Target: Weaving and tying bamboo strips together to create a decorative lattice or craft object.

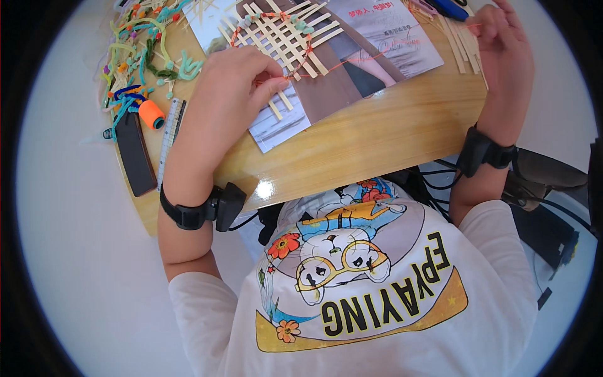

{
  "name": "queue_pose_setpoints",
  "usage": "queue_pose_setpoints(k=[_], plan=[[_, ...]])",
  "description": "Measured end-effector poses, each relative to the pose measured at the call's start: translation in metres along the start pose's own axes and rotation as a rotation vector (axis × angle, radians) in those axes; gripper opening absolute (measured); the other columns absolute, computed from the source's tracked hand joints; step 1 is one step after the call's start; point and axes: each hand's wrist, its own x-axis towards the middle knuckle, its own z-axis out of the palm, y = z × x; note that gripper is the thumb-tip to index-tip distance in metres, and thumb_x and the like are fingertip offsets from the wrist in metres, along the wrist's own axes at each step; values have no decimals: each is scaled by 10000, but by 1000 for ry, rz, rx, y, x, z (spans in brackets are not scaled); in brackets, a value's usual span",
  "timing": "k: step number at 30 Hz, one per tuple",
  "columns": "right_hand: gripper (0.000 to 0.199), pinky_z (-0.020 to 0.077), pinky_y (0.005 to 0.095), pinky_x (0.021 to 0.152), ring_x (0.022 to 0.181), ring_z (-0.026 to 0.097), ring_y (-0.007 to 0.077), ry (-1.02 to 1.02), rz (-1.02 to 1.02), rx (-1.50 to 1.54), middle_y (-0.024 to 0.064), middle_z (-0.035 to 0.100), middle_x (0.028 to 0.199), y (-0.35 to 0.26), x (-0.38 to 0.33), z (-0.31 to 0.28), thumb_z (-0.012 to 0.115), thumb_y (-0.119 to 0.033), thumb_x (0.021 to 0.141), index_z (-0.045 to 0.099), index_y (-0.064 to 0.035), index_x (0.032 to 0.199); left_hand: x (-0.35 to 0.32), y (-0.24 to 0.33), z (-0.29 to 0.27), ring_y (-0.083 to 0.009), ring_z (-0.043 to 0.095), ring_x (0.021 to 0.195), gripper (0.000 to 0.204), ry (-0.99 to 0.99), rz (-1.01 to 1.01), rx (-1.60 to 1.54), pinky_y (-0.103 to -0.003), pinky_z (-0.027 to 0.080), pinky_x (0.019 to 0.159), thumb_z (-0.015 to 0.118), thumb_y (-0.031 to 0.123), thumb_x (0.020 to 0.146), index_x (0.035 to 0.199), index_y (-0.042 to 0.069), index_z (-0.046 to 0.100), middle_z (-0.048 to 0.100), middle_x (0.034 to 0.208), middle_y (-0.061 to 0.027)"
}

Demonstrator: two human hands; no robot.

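Note:
A lattice of pale wooden sticks [270, 39] lies woven crosswise on a magazine. A ring wrapped in orange thread and green-grey bits sits on top of it. My left hand [235, 85] pinches the lattice's near edge, thumb and forefinger closed beside the ring. From there an orange thread [352, 58] runs taut across the magazine to my right hand [502, 47]. Raised past the table's right side, that hand has its fingertips closed on the thread.
Under the lattice is the magazine [411, 56]. At left lie a dark phone [135, 154], a ruler [168, 138], an orange thread spool [151, 114] and a heap of coloured pipe cleaners [151, 60]. Loose wooden sticks [458, 44] and a blue-handled tool [451, 9] are at right.

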Motion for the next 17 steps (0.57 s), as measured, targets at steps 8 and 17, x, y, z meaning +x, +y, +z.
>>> queue_pose_setpoints(k=[8, 17], plan=[[460, 377, 215, 633, 648, 465, 77, -678, 285, -205, -24, 509, 683, -13, -75, 111, 482, 26, 906, 443, -65, 1355, -4, 17, -7, -150, 580, 858, 169, 173, -134, -378, -275, 449, 777, 727, 86, 804, 953, 19, 684, 655, 917, -44], [440, 489, 343, 624, 672, 649, 208, -708, 82, -465, 72, 645, 733, 7, -85, 122, 588, -113, 904, 462, -120, 1326, -4, 29, -5, -181, 600, 871, 255, 20, 5, -345, -298, 451, 821, 785, 121, 752, 967, 20, 694, 676, 958, -68]])
